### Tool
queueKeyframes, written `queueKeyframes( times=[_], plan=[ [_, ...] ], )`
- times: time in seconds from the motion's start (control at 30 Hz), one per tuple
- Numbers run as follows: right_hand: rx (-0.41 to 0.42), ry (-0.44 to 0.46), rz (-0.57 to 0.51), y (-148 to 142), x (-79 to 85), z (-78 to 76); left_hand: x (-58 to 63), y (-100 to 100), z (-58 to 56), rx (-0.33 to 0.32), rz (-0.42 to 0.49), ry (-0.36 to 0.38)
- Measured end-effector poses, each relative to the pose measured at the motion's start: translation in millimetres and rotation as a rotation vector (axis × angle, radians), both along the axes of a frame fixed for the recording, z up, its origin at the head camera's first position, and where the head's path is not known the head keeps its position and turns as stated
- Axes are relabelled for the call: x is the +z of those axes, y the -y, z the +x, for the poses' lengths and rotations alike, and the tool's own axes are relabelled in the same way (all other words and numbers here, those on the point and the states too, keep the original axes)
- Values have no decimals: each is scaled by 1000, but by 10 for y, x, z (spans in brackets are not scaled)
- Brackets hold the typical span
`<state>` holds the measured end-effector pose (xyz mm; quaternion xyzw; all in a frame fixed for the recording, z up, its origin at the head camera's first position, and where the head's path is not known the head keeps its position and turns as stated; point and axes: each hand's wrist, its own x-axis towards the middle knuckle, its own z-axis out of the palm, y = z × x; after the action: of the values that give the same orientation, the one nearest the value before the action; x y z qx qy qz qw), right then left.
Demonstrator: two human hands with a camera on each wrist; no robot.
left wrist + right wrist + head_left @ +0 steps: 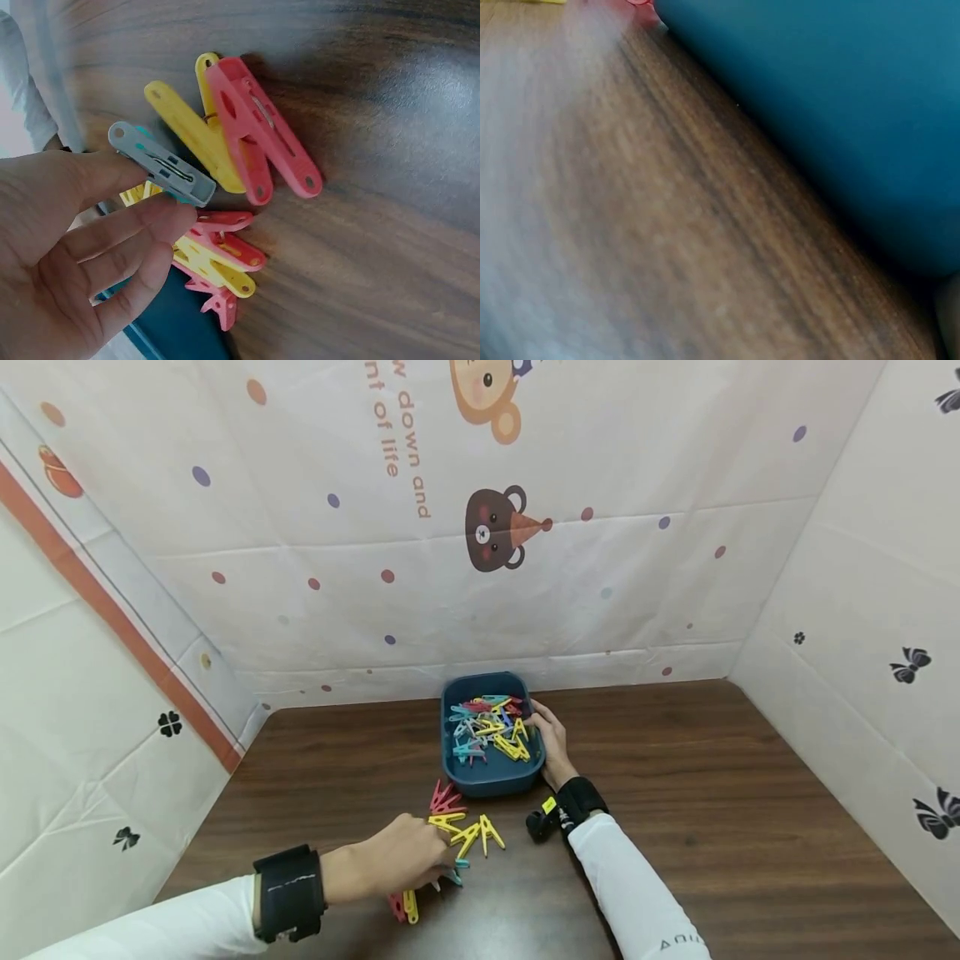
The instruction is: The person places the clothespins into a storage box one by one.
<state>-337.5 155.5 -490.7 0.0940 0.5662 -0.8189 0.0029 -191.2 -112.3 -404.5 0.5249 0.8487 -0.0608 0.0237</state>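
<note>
Head view: the box [497, 787] is held at its right rim by the curled right hand [553, 742]; beside loose clips [244, 105] on the worktop [750, 810], a grey clip [169, 171] is pinched by the left hand [405, 856], and may be dropped if twisted.

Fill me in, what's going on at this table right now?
A person is handling clothespins. The left hand seems to pinch a grey clothespin between thumb and fingers, while the right hand holds the side of a blue bin. Mixed-colour clothespins lie in the bin; yellow clothespins and red clothespins are among those on the table.
</note>
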Motion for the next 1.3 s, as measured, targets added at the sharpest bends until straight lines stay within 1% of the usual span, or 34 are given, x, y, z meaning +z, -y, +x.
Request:
queueKeyframes(
  times=[0.07,0.1,0.17,0.2,0.23,0.3,0.37,0.4,0.43,0.47,0.53,0.6,0.63,0.7,0.73,0.8,0.87,0.93,0.97,1.03,1.1,1.13,1.17,1.2,1.23,1.27,1.3],
  plan=[
    [-2,1,-2,-3,-1,6,60,-20,-35,29,16,65],
    [-3,2,-2,-7,1,10,106,-40,-65,44,27,112],
    [-8,-1,-1,-23,-5,7,243,-112,-171,67,50,213],
    [-14,-3,1,-34,-7,3,332,-165,-252,69,64,262],
    [-20,-6,4,-46,-10,-2,438,-227,-349,65,82,309],
    [-31,-15,14,-72,-6,-16,672,-371,-600,42,138,373],
    [-39,-26,19,-91,6,-28,888,-517,-902,30,211,385],
    [-41,-30,20,-98,13,-33,975,-586,-1055,30,252,379],
    [-42,-31,24,-104,17,-37,1043,-648,-1208,36,290,350],
    [-45,-33,23,-109,19,-40,1090,-707,-1354,58,314,304],
    [-47,-29,20,-113,19,-42,1127,-812,-1608,125,313,206],
    [-50,-19,26,-114,10,-33,1102,-915,-1798,219,250,104],
    [-53,-12,28,-112,4,-26,1066,-966,-1873,267,198,48],
    [-60,-7,31,-97,-8,-13,969,-1063,-1988,353,81,-19],
    [-64,-7,32,-86,-15,-7,906,-1103,-2031,384,30,-38],
    [-71,-11,37,-56,-29,3,761,-1168,-2099,432,-64,-43],
    [-74,-18,41,-16,-43,10,607,-1192,-2152,434,-137,-38],
    [-73,-26,45,23,-55,18,466,-1183,-2180,434,-199,-24],
    [-70,-27,47,40,-60,20,409,-1171,-2187,436,-221,-20],
    [-70,-25,42,65,-69,24,327,-1136,-2195,442,-230,-9],
    [-71,-22,37,74,-72,25,309,-1098,-2191,462,-204,25],
    [-72,-21,31,73,-73,23,325,-1078,-2176,464,-182,25],
    [-72,-21,29,70,-73,21,352,-1052,-2149,455,-159,7],
    [-72,-22,29,67,-70,22,387,-1018,-2109,432,-138,-31],
    [-71,-24,30,63,-68,22,428,-973,-2049,394,-125,-90],
    [-67,-25,28,59,-65,21,473,-919,-1969,346,-117,-163],
    [-63,-27,27,56,-63,23,510,-852,-1870,281,-93,-254]
  ],
)
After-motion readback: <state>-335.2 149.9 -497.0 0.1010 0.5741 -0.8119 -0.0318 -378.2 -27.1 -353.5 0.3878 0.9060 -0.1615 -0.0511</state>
